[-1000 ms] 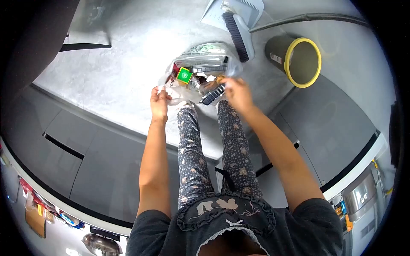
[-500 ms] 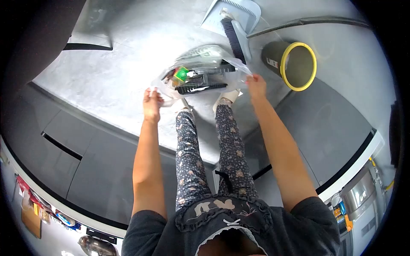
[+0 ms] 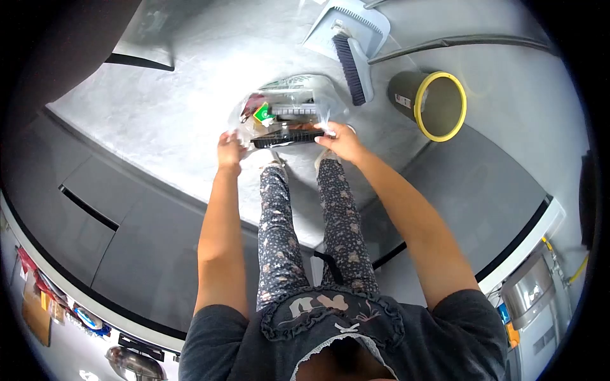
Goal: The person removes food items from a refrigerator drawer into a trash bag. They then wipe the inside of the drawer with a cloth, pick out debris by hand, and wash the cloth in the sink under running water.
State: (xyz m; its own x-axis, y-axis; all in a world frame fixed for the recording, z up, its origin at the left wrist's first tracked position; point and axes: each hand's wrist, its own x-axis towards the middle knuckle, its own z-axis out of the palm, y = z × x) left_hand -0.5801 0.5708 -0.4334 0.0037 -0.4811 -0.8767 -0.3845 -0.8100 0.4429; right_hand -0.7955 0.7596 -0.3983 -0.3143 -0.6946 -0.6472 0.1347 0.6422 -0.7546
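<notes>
A clear plastic bag (image 3: 330, 95) gapes open on the floor just beyond my feet. Inside it lie black plastic trays (image 3: 286, 137), a green and yellow wrapper (image 3: 263, 114) and other rubbish that I cannot make out. My left hand (image 3: 230, 151) grips the bag's rim on the left side. On the right, my right hand (image 3: 340, 140) pinches the rim near the trays, its fingers closed on the plastic. Both hands are at the near edge of the bag's mouth.
Beyond the bag a light blue dustpan (image 3: 321, 39) lies with a dark-bristled brush (image 3: 353, 70). To the right is an olive bin with a yellow rim (image 3: 462, 105). Grey cabinets (image 3: 152, 235) flank me on both sides; a dark table or chair leg (image 3: 143, 61) is at upper left.
My right hand has moved inward to the left along the rim, and the bag's mouth has narrowed. My left hand stays almost in place, still on the bag.
</notes>
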